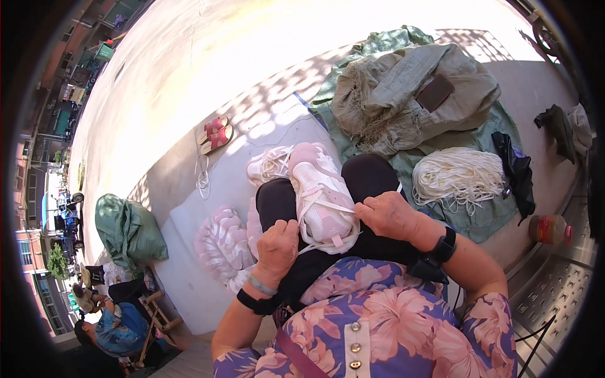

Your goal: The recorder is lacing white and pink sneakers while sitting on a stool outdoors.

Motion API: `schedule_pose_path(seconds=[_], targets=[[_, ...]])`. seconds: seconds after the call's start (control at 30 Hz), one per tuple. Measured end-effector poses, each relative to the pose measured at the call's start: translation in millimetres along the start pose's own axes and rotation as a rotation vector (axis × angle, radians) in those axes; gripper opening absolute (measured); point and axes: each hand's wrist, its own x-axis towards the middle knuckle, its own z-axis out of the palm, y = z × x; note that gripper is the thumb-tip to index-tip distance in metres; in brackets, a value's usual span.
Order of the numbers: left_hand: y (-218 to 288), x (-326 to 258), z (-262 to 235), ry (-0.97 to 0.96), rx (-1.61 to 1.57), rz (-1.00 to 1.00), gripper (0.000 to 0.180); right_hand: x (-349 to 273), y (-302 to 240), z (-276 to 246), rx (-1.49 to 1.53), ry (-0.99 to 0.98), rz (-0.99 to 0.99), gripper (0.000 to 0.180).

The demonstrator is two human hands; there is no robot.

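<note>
A pink and white sneaker [322, 198] rests on my lap between my knees, its heel end toward me. White shoelace [334, 205] crosses its upper and runs out to both sides. My left hand [277, 249] is closed at the shoe's left side, gripping the lace there. On the other side my right hand [387, 215] is closed in a pinch on the lace, and a short white end sticks up above the fingers. Another pink and white sneaker [268, 165], with loose laces, lies just beyond my left knee.
On a white sheet [189, 252] left of my legs lies a pile of pink and white shoes [224, 242]. A bundle of white laces [459, 176] and a beige sack [409, 94] rest on green cloth. Red sandals [216, 134], a green bag [129, 230] and a seated person [116, 327] are farther left.
</note>
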Motion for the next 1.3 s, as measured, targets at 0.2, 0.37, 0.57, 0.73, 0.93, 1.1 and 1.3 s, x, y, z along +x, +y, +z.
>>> schedule_pose_path(seconds=[0.2, 0.37, 0.57, 0.73, 0.93, 1.1, 1.3], targets=[[2, 3, -8, 0.011, -0.051, -0.085, 0.007, -2, 2, -1, 0.068, 0.018, 0.105, 0.007], [13, 10, -31, -0.040, -0.383, -0.121, 0.007, 0, 10, -3, -0.009, 0.024, 0.219, 0.009], [42, 12, -51, -0.369, -0.736, 0.182, 0.014, 38, -3, -19, 0.135, 0.150, 0.195, 0.021], [54, 11, -49, -0.374, -0.794, 0.337, 0.012, 90, -35, -5, -0.100, -0.015, 0.037, 0.018], [49, 10, -56, -0.426, -0.788, 0.312, 0.018, 104, -42, 20, -0.437, -0.079, -0.029, 0.009], [41, -2, -57, -0.449, -0.759, 0.347, 0.009, 112, -46, 24, -0.134, 0.072, 0.140, 0.004], [30, -4, -66, -0.482, -0.728, 0.314, 0.013, 134, -56, -8, 0.388, -0.190, 0.297, 0.006]])
